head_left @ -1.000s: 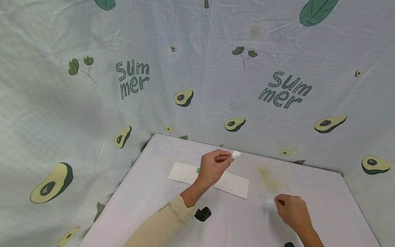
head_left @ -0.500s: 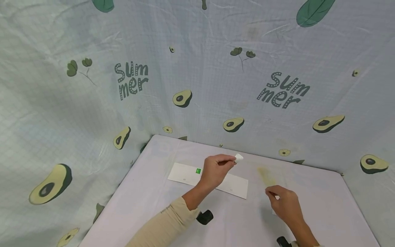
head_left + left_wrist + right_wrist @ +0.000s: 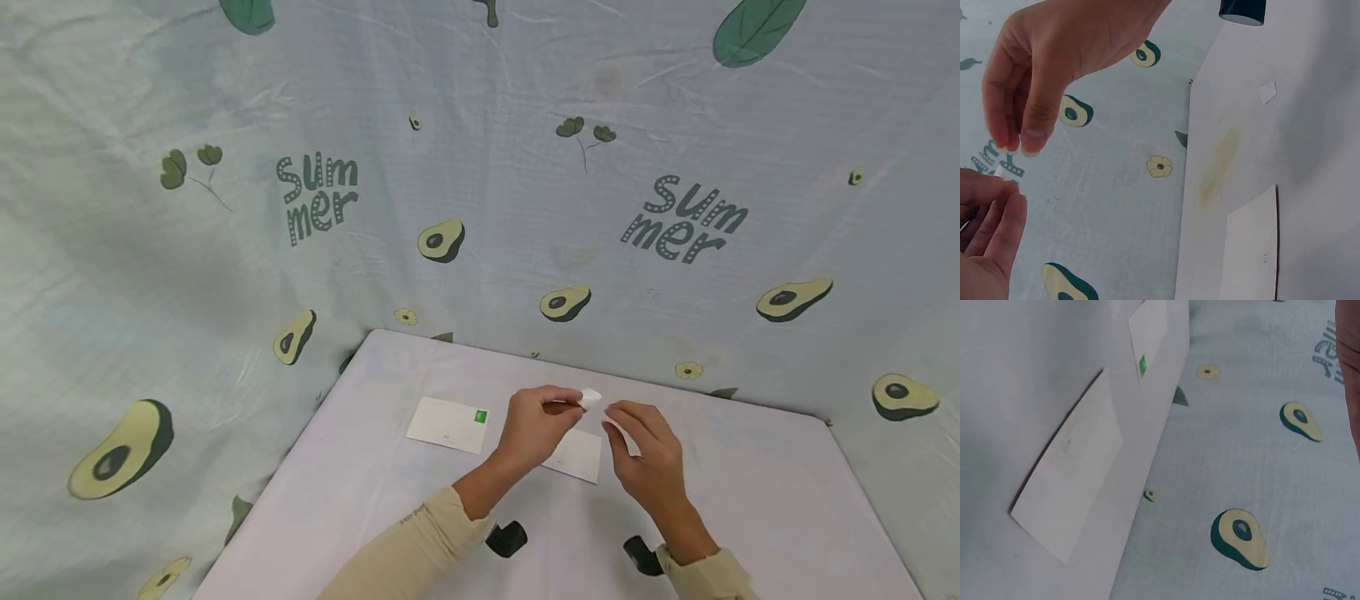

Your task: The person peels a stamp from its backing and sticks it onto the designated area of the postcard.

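My left hand point(image 3: 536, 429) pinches a small, curled white piece of paper point(image 3: 591, 399) between thumb and fingers, raised above the table. Facing it from the right is my right hand point(image 3: 651, 458), its thumb and fingers slightly apart with nothing visible between them. In the left wrist view the right hand's fingertips point(image 3: 1034, 142) point down close over the white piece in the left hand. Below, a white envelope point(image 3: 446, 425) with a green stamp point(image 3: 481, 416) at its upper right corner lies flat. A second white envelope point(image 3: 577, 454) lies partly hidden behind the left hand.
On the pale table point(image 3: 360, 467) lies a small white paper scrap point(image 3: 1268, 92), right of the envelopes. A yellowish stain point(image 3: 1221, 165) marks the cover near it. A printed curtain point(image 3: 487, 183) rises along the table's back and left edges. Black devices point(image 3: 507, 540) sit at both wrists.
My right hand has come up and left from above the table's right side, close to the left hand. The left hand has shifted slightly right and down, still pinching the white paper.
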